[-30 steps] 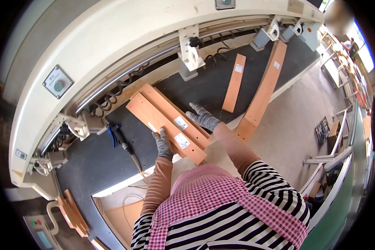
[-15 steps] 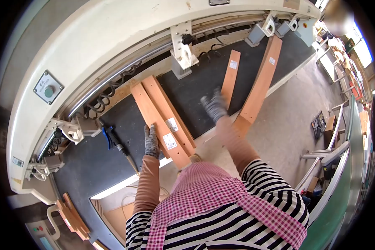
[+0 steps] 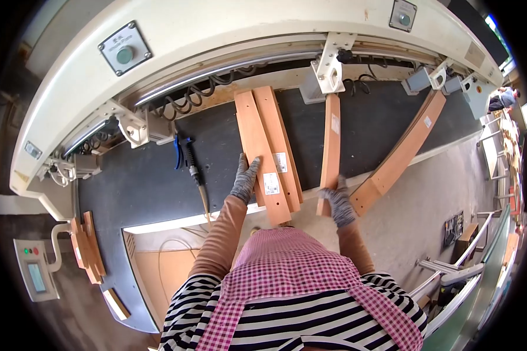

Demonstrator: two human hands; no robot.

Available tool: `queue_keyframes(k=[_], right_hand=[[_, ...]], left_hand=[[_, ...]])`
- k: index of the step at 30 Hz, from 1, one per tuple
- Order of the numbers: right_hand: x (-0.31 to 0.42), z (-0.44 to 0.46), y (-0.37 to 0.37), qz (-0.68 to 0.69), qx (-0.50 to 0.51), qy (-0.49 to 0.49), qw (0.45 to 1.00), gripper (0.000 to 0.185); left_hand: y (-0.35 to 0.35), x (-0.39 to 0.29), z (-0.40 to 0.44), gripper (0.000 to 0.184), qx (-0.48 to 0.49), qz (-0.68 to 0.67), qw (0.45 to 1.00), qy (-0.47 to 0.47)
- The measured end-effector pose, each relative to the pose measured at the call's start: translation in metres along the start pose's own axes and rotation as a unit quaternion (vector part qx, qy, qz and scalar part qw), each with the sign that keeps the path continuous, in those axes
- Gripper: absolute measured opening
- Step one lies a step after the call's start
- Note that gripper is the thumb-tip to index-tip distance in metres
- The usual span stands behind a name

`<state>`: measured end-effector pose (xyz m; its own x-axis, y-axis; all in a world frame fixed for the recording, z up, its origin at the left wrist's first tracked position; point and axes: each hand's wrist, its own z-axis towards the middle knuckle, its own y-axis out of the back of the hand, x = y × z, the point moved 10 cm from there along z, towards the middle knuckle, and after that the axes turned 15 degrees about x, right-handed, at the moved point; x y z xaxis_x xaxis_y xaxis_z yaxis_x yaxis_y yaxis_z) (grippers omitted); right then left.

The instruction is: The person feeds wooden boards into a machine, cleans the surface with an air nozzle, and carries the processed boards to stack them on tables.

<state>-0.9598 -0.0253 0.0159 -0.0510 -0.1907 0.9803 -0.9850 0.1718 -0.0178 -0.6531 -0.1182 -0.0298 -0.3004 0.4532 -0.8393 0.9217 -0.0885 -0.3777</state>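
My left hand, in a grey glove, rests with its fingers apart against the left edge of a pair of wooden boards lying side by side, each with a white label. My right hand, also gloved, is at the near end of a single narrow board, its fingers curled round that end. The far end of this board reaches the foot of a white clamp bracket. Further right lies a longer board with a label, touching another piece at its near end.
A blue-handled air gun with a hose lies on the dark bench. Stacked boards and a control panel are at the left. A metal frame stands at the right; a person is far off.
The view has turned. My right hand has come down to the narrow board's near end and closed on it, and that board has shifted toward me. My left hand stays at the paired boards.
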Motion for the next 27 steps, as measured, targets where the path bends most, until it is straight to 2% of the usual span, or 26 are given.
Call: queue_keyframes(k=[2, 5, 8, 11, 14, 17, 19, 20, 22, 25, 27], right_hand=[[-0.006, 0.000, -0.012, -0.028, 0.049, -0.068, 0.996, 0.064], [-0.004, -0.012, -0.004, 0.049, 0.038, -0.093, 0.994, 0.067], [0.050, -0.059, 0.005, -0.148, 0.101, -0.106, 0.978, 0.076], [0.076, -0.100, -0.013, -0.186, 0.188, -0.082, 0.961, 0.088], [0.095, -0.094, -0.052, -0.168, 0.244, -0.017, 0.955, 0.099], [0.077, -0.040, -0.086, -0.297, 0.214, 0.095, 0.926, 0.105], [0.057, -0.001, -0.102, -0.401, 0.187, -0.066, 0.894, 0.095], [0.055, 0.011, -0.113, -0.500, 0.202, -0.075, 0.839, 0.092], [0.041, 0.039, -0.117, -0.535, 0.220, -0.073, 0.813, 0.093], [0.006, 0.076, -0.100, -0.313, 0.208, -0.036, 0.926, 0.093], [-0.012, 0.084, -0.100, -0.174, 0.206, -0.037, 0.962, 0.092]], left_hand=[[0.002, 0.002, 0.008, 0.092, -0.001, 0.012, 1.000, -0.002], [0.009, 0.016, 0.012, 0.089, -0.005, 0.029, 1.000, 0.004], [0.014, 0.013, 0.014, 0.088, -0.019, 0.042, 0.999, -0.003], [0.003, 0.003, 0.005, 0.090, -0.023, 0.018, 1.000, 0.006], [0.006, 0.006, 0.001, 0.088, -0.029, 0.031, 0.999, 0.018], [0.004, 0.007, 0.006, 0.086, -0.020, 0.035, 0.999, 0.004], [0.020, 0.022, 0.019, 0.086, -0.020, 0.040, 0.999, -0.018], [0.018, 0.022, 0.017, 0.086, -0.010, 0.013, 1.000, -0.013], [0.010, 0.015, 0.008, 0.087, 0.011, -0.041, 0.999, -0.003], [0.010, 0.013, 0.005, 0.084, 0.019, -0.048, 0.999, 0.000], [0.012, 0.015, 0.007, 0.082, 0.017, -0.057, 0.998, -0.013]])
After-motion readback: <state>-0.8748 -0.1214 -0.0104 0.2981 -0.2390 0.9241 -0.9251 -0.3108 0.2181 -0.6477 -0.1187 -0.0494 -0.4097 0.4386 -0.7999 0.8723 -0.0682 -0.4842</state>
